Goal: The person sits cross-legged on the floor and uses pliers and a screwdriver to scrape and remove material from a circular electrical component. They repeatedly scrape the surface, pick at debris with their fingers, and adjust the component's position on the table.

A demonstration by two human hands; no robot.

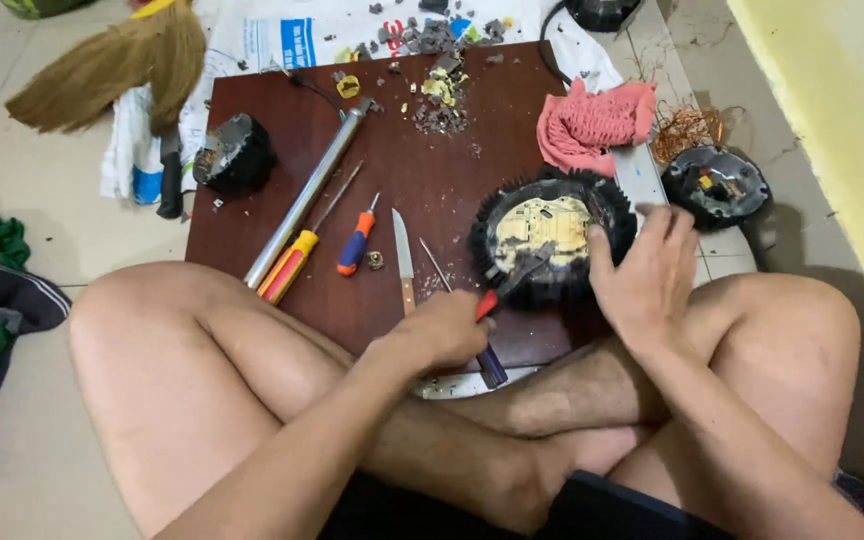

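My left hand (449,326) is fisted round a red-handled tool (508,285), tip lying on the yellowish plate of the round black motor part (550,238), which sits just ahead of both hands on the dark red board (402,160). Right hand (642,275) is spread, fingers over the part's right rim, steadying it. Left of my left hand: small knife (403,260), orange/blue screwdriver (357,242), yellow/red screwdriver (297,252), metal tube (307,192). Pink rag (592,120) beyond right hand.

One head-worn camera looks steeply down, close over crossed legs and a brown board (282,250)
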